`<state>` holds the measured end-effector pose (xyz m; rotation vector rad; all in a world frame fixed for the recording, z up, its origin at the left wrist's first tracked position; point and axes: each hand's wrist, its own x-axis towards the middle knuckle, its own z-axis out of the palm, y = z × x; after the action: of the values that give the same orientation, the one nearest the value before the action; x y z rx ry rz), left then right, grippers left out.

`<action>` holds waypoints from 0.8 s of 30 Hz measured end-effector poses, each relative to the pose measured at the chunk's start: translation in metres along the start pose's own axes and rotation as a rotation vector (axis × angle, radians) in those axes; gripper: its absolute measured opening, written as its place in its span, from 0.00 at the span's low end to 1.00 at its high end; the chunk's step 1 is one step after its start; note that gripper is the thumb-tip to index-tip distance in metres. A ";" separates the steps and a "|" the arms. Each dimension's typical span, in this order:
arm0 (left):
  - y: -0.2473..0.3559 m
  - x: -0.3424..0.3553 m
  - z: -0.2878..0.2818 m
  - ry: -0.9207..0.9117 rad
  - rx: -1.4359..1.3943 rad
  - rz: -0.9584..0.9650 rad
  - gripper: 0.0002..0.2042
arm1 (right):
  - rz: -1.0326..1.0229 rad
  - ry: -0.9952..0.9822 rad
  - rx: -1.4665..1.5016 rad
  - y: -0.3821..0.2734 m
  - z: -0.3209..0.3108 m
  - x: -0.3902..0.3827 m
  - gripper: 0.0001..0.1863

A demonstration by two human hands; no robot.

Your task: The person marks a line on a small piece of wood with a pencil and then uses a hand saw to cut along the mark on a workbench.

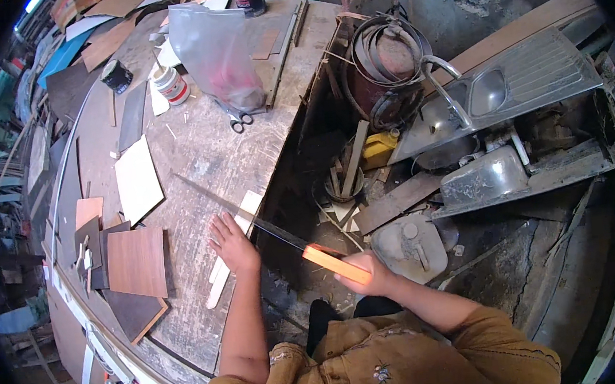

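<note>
My right hand is wrapped round the orange handle of a hand saw, out past the edge of the workbench. The saw's thin dark blade runs up and left across a narrow pale wood strip and on over the bench top. Whether the teeth have cut into the strip cannot be made out. My left hand lies flat on the strip just below the blade, fingers spread. The strip's lower end shows beneath that hand, near the bench edge.
On the bench are a brown wood panel, a cream board, scissors, a white tub and a clear plastic bag. Right of it, on the floor, stand a metal sink, a yellow jug and a drum.
</note>
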<state>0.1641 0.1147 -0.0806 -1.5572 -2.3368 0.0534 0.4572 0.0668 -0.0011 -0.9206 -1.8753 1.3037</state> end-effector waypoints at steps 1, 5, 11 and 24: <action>0.016 0.004 -0.017 -0.137 -0.056 0.004 0.38 | -0.030 0.063 -0.025 0.001 0.002 0.010 0.07; 0.021 0.006 -0.031 -0.236 -0.084 -0.012 0.30 | 0.002 0.137 -0.073 0.004 0.029 0.072 0.10; 0.011 0.004 -0.027 -0.232 -0.083 -0.035 0.30 | 0.106 0.085 0.070 0.013 0.002 -0.011 0.08; 0.011 0.004 -0.026 -0.255 -0.165 -0.031 0.30 | 0.133 0.076 0.007 0.006 0.011 0.017 0.09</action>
<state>0.1801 0.1192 -0.0572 -1.6767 -2.6205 0.0551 0.4405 0.0770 -0.0073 -1.0926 -1.7757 1.3329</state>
